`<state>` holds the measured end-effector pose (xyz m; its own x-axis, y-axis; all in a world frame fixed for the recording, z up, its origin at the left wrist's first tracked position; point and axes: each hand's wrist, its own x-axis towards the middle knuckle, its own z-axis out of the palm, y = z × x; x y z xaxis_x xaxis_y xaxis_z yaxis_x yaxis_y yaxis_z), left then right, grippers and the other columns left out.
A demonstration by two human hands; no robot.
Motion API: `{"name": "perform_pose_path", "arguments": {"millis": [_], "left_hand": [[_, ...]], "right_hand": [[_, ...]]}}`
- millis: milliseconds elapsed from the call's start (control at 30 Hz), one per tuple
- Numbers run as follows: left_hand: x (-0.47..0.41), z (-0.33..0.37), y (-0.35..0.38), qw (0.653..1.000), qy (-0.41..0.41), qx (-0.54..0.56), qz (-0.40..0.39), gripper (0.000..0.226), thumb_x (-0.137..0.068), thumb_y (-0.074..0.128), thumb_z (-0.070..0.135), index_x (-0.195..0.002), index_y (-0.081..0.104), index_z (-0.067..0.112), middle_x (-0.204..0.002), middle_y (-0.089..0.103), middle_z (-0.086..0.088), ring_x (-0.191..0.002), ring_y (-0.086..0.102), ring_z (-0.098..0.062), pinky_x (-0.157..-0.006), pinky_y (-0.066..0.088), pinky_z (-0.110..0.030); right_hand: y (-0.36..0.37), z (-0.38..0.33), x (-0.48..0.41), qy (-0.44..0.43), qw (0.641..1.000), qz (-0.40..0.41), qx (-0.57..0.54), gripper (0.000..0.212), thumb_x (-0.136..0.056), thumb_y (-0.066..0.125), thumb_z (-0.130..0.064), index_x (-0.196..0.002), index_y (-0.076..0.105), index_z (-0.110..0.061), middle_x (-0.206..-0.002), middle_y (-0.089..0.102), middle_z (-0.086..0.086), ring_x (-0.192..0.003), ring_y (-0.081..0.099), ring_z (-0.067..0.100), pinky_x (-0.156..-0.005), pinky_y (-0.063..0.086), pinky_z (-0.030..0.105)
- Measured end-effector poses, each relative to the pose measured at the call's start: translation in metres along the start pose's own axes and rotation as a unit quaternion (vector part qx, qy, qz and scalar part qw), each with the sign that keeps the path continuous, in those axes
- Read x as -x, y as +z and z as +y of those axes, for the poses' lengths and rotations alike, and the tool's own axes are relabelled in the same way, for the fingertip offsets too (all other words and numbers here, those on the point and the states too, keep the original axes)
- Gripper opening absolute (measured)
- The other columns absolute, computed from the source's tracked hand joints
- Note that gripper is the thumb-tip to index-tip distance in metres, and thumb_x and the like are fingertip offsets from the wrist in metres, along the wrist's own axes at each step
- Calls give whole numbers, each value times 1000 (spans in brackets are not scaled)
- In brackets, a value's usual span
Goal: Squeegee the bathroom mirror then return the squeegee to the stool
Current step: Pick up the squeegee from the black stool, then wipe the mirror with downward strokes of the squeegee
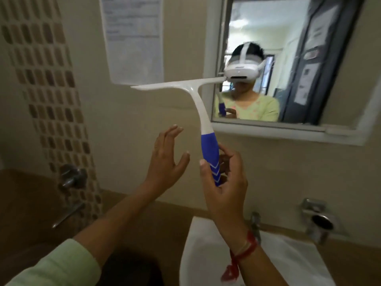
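So the only real container here is the little steel cup sitting in a bracket on the far right. Its inside is just looking dark, so I can't tell what's in it. Left of it and nearer, the white basin is looking smooth and glossy, with a chrome tap standing at its far edge. The room is going beige all over: a plain painted wall, and a strip of small brown and tan mosaic tiles running up on the left with a metal valve poking out near its foot. A printed sheet of paper is hanging left of the mirror. The mirror is sitting in a white frame up on the right, reflecting a person in a pale green top wearing a white headset. Now the squeegee: it's being held upright in the air between the paper and the mirror, a white plastic T-shape with a blue grip and white chevrons. The blade's right tip is overlapping the mirror's left edge, but I can't tell if it's touching the glass. The right hand is wrapping thumb and fingers round the blue grip, with red thread tied round that wrist. The left hand is hovering just left of the handle, fingers spread and not touching it, with a pale green sleeve on that arm.
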<state>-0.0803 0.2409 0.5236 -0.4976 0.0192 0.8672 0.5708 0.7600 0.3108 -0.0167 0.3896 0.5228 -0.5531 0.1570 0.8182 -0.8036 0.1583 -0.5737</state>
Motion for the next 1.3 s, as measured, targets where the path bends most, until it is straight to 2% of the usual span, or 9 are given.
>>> {"name": "perform_pose_path", "arguments": {"millis": [367, 467, 567, 667, 800, 900, 1033, 1233, 1300], "left_hand": [[-107, 40, 10, 990, 132, -20, 56, 53, -86, 56, 27, -132, 44, 2, -134, 46, -17, -125, 42, -27, -104, 37, -38], [-132, 41, 10, 988, 140, -49, 47, 54, -86, 58, 27, -132, 44, 4, -135, 44, -16, -125, 42, -28, -102, 39, -44], [-164, 42, 4, 978, 178, -96, 42, 54, -85, 54, 33, -131, 44, 6, -136, 44, -14, -125, 41, -27, -99, 40, -43], [-200, 43, -6, 972, 197, -113, 65, 57, -83, 51, 35, -132, 44, 7, -136, 44, -13, -124, 42, -28, -97, 38, -41], [-233, 41, -13, 969, 193, -116, 101, 56, -85, 54, 34, -133, 43, 7, -135, 44, -15, -123, 42, -30, -96, 41, -44], [-253, 38, -11, 980, 138, -84, 117, 57, -90, 51, 37, -137, 38, 8, -140, 39, -14, -127, 38, -30, -99, 38, -47], [-272, 42, 0, 984, 115, -54, 129, 58, -93, 38, 39, -144, 30, 12, -146, 33, -12, -134, 31, -29, -104, 30, -49], [-279, 45, 29, 987, 93, 28, 126, 54, -98, 29, 39, -149, 18, 23, -155, 20, -8, -144, 12, -23, -113, 11, -49], [-280, 45, 34, 985, 91, 46, 136, 53, -98, 26, 38, -149, 18, 25, -155, 20, -7, -144, 11, -21, -114, 8, -48]], "right_hand": [[-58, -33, -78, -103, 985, 107, 85, 40, -86, 59, -33, -120, 40, -27, -104, 55, -4, -71, 54, 4, -56, 44, 8], [-59, -41, -100, -109, 983, 104, 102, 40, -87, 61, -23, -122, 42, -18, -103, 52, -11, -76, 53, -5, -59, 43, 6], [-59, -54, -129, -127, 977, 108, 130, 44, -88, 60, -25, -126, 40, -14, -100, 49, -14, -74, 56, -3, -55, 44, 6], [-61, -64, -160, -156, 968, 116, 159, 44, -89, 57, -25, -128, 39, -16, -107, 51, -4, -77, 55, -1, -57, 44, 5], [-59, -71, -199, -166, 958, 102, 211, 42, -92, 54, -23, -131, 39, -20, -121, 50, 7, -90, 52, 7, -63, 41, 0], [-54, -80, -229, -174, 948, 110, 241, 41, -92, 53, -21, -131, 39, -20, -125, 51, 8, -91, 50, 5, -63, 39, -1], [-43, -92, -265, -186, 936, 136, 265, 46, -93, 49, -16, -137, 36, -18, -127, 47, 10, -78, 45, -2, -60, 35, -5], [-23, -94, -301, -180, 932, 171, 263, 47, -93, 46, -15, -138, 34, -19, -128, 43, 11, -92, 43, 4, -57, 35, -2], [-18, -93, -308, -182, 933, 178, 253, 47, -93, 46, -14, -138, 34, -20, -129, 41, 11, -89, 42, 1, -58, 36, -3]]}}
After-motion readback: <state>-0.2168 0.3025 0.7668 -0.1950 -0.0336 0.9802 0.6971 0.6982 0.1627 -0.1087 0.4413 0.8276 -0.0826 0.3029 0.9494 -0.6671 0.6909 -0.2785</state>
